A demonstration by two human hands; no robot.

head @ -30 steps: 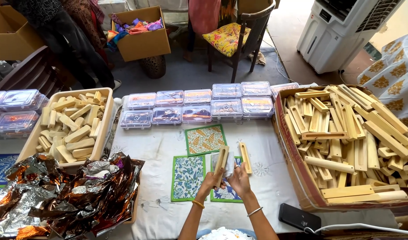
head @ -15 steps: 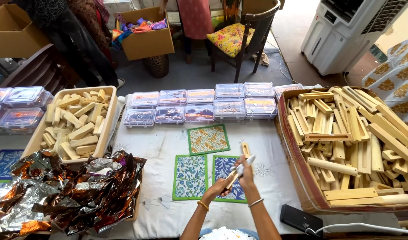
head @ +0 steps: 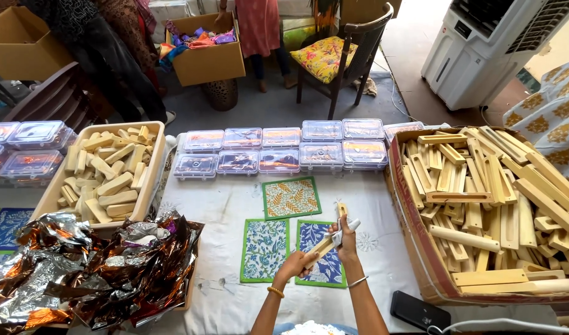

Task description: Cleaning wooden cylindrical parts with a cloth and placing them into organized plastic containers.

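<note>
My left hand [head: 295, 265] grips the lower end of a pale wooden stick [head: 321, 249] that slants up to the right. My right hand [head: 345, 238] holds the stick's upper part together with a small white piece [head: 350, 226], while a second wooden stick [head: 341, 209] points upward beyond the fingers. Both hands hover above a blue floral mat with a green border [head: 322, 254]. Beside it lie a blue-and-white floral mat [head: 264, 249] and an orange leaf-pattern mat [head: 291, 198] on the white tablecloth [head: 222, 205].
A cardboard box of long wooden pieces [head: 495, 198] fills the right. A tray of short wooden blocks [head: 104, 177] sits at the left, crumpled metallic foil [head: 86, 273] below it. Clear lidded plastic boxes [head: 278, 149] line the back. A dark phone [head: 418, 311] lies near the front edge.
My hands have come together: two sticks held apart and upright a second ago are now gathered, with one slanted between both hands. The view shifted slightly.
</note>
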